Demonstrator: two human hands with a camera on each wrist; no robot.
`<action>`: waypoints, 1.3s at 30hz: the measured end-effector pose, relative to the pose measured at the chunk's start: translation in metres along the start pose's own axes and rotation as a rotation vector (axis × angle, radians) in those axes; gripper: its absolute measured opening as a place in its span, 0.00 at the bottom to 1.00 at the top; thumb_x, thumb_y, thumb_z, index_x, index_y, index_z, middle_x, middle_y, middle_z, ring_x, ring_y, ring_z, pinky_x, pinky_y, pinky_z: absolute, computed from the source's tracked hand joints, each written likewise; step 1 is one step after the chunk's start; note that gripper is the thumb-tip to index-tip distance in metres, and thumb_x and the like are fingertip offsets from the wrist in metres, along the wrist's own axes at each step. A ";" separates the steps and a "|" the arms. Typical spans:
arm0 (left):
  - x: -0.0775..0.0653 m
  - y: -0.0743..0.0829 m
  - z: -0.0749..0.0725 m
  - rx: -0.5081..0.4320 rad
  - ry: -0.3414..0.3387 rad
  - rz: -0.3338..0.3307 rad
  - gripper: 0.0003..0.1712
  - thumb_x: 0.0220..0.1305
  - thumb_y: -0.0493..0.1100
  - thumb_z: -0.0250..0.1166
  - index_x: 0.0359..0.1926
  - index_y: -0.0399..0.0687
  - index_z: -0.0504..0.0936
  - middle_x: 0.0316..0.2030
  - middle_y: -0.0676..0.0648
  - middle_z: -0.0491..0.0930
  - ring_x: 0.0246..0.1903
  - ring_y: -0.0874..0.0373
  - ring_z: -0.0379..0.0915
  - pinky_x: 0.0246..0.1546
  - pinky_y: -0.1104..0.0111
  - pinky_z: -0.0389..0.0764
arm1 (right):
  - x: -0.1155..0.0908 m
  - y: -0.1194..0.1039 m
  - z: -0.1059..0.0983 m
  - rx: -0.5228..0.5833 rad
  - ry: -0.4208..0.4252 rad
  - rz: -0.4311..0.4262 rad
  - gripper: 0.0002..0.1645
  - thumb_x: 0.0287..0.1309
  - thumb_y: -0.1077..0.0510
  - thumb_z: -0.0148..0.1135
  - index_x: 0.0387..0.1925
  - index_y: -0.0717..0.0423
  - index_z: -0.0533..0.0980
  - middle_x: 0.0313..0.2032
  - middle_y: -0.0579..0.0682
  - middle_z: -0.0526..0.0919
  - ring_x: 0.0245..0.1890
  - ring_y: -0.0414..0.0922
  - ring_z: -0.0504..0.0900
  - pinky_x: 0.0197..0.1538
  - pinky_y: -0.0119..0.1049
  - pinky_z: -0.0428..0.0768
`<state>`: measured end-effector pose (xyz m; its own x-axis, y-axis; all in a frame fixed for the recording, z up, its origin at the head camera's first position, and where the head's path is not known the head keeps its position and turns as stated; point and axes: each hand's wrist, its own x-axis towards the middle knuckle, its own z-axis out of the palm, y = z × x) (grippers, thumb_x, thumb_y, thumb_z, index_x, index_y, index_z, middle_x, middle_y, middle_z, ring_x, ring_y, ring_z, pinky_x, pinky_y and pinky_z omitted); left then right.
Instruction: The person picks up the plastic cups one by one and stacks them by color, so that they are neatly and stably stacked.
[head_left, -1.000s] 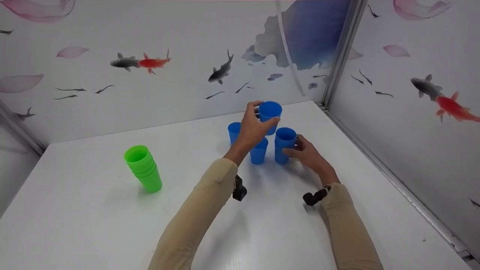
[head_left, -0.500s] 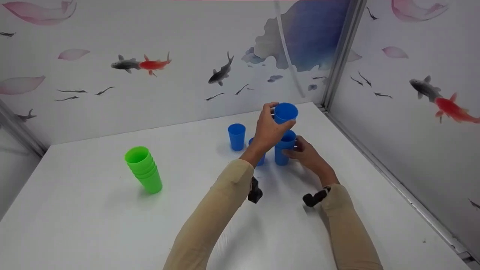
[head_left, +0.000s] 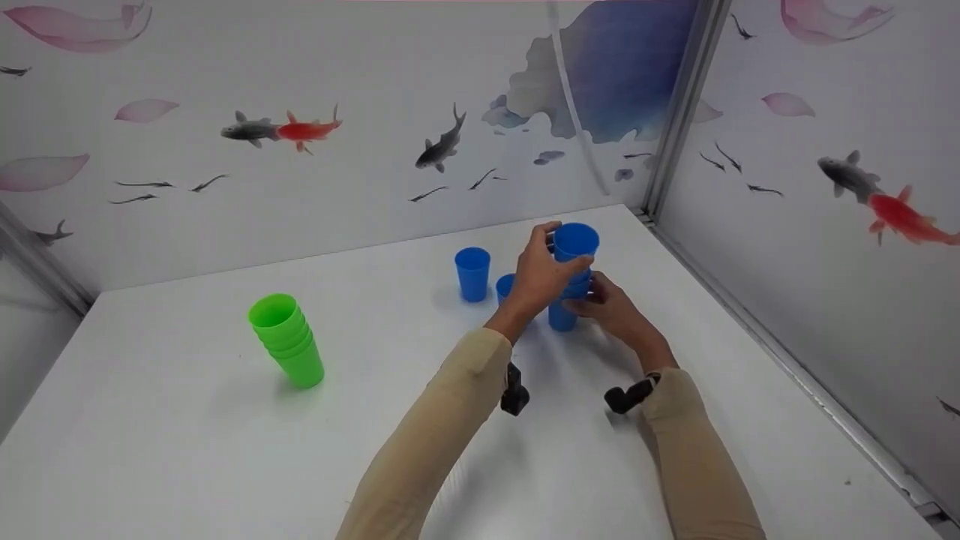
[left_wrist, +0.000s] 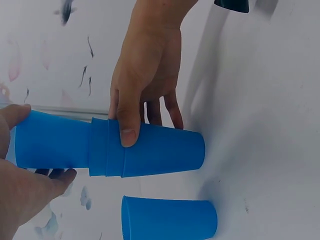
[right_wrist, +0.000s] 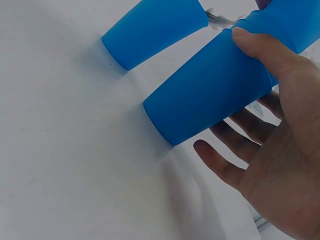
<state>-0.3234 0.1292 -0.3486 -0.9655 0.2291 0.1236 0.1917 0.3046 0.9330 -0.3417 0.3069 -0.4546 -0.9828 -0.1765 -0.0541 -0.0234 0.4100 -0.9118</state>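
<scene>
My left hand (head_left: 541, 274) grips a blue cup (head_left: 576, 241) near its rim, thumb on the near side. The lower end of that cup sits inside the top of an upright blue cup stack (left_wrist: 165, 152), where the rims of two nested cups show in the left wrist view. Around the stack, just below those rims, my right hand (head_left: 616, 304) holds on with thumb and fingers. Another blue cup (left_wrist: 170, 220) stands beside the stack, partly behind my left hand in the head view. Farther back and left stands a single blue cup (head_left: 472, 276).
A leaning-looking stack of several green cups (head_left: 289, 337) stands on the left of the white table (head_left: 187, 450). Printed wall panels (head_left: 360, 180) border the table at the back and right.
My left hand has carried its blue cup rightward over the stack, then lowered it into the top cup. My right hand has stayed at the stack.
</scene>
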 end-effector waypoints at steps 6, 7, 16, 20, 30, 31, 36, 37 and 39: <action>-0.001 -0.005 -0.002 -0.018 -0.014 0.007 0.40 0.66 0.45 0.68 0.74 0.51 0.59 0.73 0.43 0.66 0.73 0.48 0.63 0.71 0.54 0.70 | 0.001 0.002 0.000 -0.001 0.003 -0.010 0.53 0.63 0.37 0.64 0.79 0.47 0.47 0.78 0.59 0.54 0.77 0.61 0.58 0.75 0.61 0.61; -0.002 -0.006 -0.003 -0.022 -0.013 0.008 0.40 0.67 0.44 0.68 0.74 0.52 0.59 0.72 0.43 0.66 0.73 0.48 0.63 0.71 0.54 0.70 | 0.001 0.002 0.000 -0.003 0.005 -0.004 0.53 0.63 0.37 0.64 0.78 0.47 0.48 0.78 0.59 0.55 0.76 0.61 0.58 0.75 0.61 0.61; -0.004 -0.021 -0.017 -0.026 0.019 0.001 0.37 0.68 0.46 0.66 0.73 0.51 0.61 0.72 0.44 0.68 0.73 0.49 0.62 0.71 0.54 0.70 | 0.002 0.004 0.002 -0.025 0.028 0.059 0.60 0.56 0.29 0.66 0.78 0.46 0.48 0.77 0.58 0.56 0.77 0.60 0.57 0.75 0.62 0.60; -0.005 -0.030 -0.027 -0.023 0.051 -0.003 0.36 0.68 0.47 0.66 0.72 0.50 0.62 0.71 0.44 0.69 0.73 0.50 0.62 0.71 0.55 0.70 | 0.004 0.005 0.002 -0.022 0.027 0.067 0.62 0.53 0.27 0.66 0.78 0.46 0.48 0.78 0.57 0.56 0.77 0.60 0.57 0.75 0.63 0.60; -0.007 -0.052 -0.046 0.049 0.092 0.017 0.37 0.68 0.49 0.67 0.73 0.50 0.63 0.71 0.44 0.69 0.73 0.49 0.62 0.71 0.55 0.70 | 0.004 0.002 0.002 -0.012 0.031 0.058 0.57 0.58 0.33 0.66 0.78 0.47 0.48 0.78 0.57 0.56 0.76 0.61 0.58 0.74 0.61 0.62; -0.007 -0.056 -0.048 0.061 0.088 0.025 0.37 0.68 0.50 0.67 0.73 0.50 0.63 0.71 0.44 0.69 0.73 0.49 0.62 0.71 0.55 0.69 | 0.004 0.002 0.002 -0.009 0.031 0.055 0.57 0.58 0.34 0.67 0.78 0.47 0.48 0.77 0.57 0.56 0.76 0.61 0.59 0.74 0.60 0.63; -0.011 -0.077 -0.057 0.127 0.065 0.070 0.39 0.66 0.51 0.68 0.73 0.46 0.63 0.71 0.42 0.67 0.73 0.48 0.61 0.72 0.53 0.67 | 0.004 0.002 0.002 0.007 0.023 0.025 0.57 0.59 0.34 0.66 0.78 0.49 0.48 0.77 0.59 0.55 0.76 0.61 0.59 0.74 0.61 0.62; -0.011 -0.081 -0.059 0.138 0.059 0.071 0.40 0.66 0.51 0.68 0.73 0.46 0.63 0.71 0.42 0.67 0.73 0.47 0.61 0.72 0.53 0.67 | 0.003 0.002 0.002 0.005 0.021 0.023 0.57 0.60 0.34 0.66 0.78 0.49 0.48 0.78 0.59 0.55 0.76 0.61 0.58 0.74 0.61 0.62; -0.013 -0.087 -0.062 0.149 0.053 0.061 0.41 0.65 0.52 0.69 0.73 0.46 0.63 0.72 0.43 0.66 0.74 0.48 0.61 0.73 0.53 0.67 | 0.003 0.001 0.002 0.005 0.020 0.024 0.57 0.60 0.35 0.66 0.78 0.50 0.47 0.78 0.59 0.54 0.76 0.62 0.58 0.74 0.61 0.62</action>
<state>-0.3387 0.0428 -0.4106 -0.9585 0.2034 0.1996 0.2702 0.4261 0.8634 -0.3444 0.3049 -0.4565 -0.9866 -0.1481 -0.0679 0.0013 0.4096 -0.9123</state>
